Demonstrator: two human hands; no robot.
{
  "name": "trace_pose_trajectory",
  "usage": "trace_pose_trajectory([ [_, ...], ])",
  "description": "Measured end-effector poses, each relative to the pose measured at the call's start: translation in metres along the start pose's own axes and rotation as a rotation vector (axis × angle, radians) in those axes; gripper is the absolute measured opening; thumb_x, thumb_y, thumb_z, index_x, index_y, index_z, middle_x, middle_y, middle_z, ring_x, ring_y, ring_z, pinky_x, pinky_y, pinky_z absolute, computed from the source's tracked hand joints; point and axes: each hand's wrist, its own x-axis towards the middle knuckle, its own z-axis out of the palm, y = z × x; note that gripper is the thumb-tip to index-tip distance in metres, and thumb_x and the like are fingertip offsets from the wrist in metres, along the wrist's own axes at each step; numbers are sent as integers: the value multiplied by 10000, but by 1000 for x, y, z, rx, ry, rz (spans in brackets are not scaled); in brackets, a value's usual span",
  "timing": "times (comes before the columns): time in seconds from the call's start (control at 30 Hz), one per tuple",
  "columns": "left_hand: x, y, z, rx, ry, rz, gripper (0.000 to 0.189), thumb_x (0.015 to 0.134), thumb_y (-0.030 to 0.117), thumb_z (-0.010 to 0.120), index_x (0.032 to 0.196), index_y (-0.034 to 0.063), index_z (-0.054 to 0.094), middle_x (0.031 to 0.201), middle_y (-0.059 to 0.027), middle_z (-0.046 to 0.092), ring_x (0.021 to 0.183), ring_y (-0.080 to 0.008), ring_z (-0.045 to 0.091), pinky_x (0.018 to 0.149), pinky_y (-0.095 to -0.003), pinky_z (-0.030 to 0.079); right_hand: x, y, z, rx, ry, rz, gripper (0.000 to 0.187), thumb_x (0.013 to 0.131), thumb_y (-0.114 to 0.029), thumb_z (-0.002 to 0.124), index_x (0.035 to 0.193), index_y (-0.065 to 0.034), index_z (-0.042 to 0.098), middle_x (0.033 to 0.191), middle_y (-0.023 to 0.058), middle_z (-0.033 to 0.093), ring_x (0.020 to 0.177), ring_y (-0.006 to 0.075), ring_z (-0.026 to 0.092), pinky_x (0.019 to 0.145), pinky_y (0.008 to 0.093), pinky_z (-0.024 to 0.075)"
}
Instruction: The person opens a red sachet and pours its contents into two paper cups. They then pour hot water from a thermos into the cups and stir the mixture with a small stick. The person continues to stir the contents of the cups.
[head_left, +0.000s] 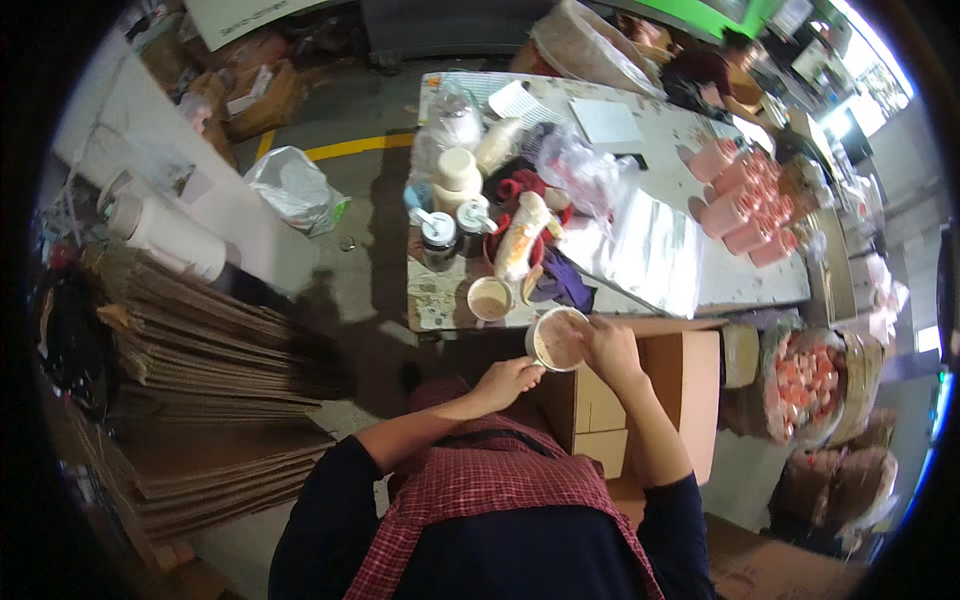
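Note:
A white cup (556, 340) with a brownish inside or contents is held over the near edge of the worktable (450, 319). My left hand (504, 384) grips its handle from the lower left. At the cup's right rim is my right hand (604, 346), its fingers partly hidden at the mouth, so whether they hold anything cannot be told. A second cup (490, 298) stands on the table corner. Behind it are two lidded jars (439, 240), a cream bottle (456, 171), a white cloth-like roll (520, 238) over a red container, and a purple cloth (564, 280).
Pink bottles (739, 202) and clear plastic sheets (652, 251) lie on the table. An open cardboard box (679, 405) is below its edge. Stacked flat cardboard (217, 352) stands at left, a bag of pink pieces (806, 382) at right. Another person (705, 75) is behind the table.

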Motion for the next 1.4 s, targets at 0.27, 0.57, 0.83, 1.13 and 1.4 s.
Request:
trace_pose_trajectory([
  [0.27,-5,-6,1,-72,-28,125,256,962,243,481,1013,20,595,795,-39,610,724,-125,580,683,-281,502,16,-24,-1,125,88,-66,157,779,-201,654,909,-114,669,813,149,637,651,343,628,562,432,498],
  [0.57,-11,9,-9,-11,23,103,333,969,303,434,912,5,571,762,-31,582,679,-126,555,649,-292,475,-2,-19,-3,193,26,-194,202,747,-216,675,895,-82,648,715,130,581,604,356,596,518,441,466],
  [0.83,-5,-3,-8,-107,8,34,299,963,295,487,1036,28,600,866,-6,604,774,-83,563,700,-237,480,13,-9,-11,58,102,-45,159,739,-180,675,887,-123,683,764,118,614,644,335,612,577,433,489],
  [1.13,-1,-4,-9,-86,12,13,316,963,259,493,1036,-24,614,879,-104,670,765,-133,639,703,-266,520,15,4,22,-104,133,-98,146,767,-160,586,878,-95,657,847,91,613,679,274,641,546,390,514],
  [1.4,4,-2,-8,-97,-23,1,312,959,240,481,934,-41,612,865,-108,671,739,-146,645,689,-273,529,-13,-4,17,7,20,-102,102,777,-131,561,791,-65,638,798,78,617,646,245,643,517,372,514],
])
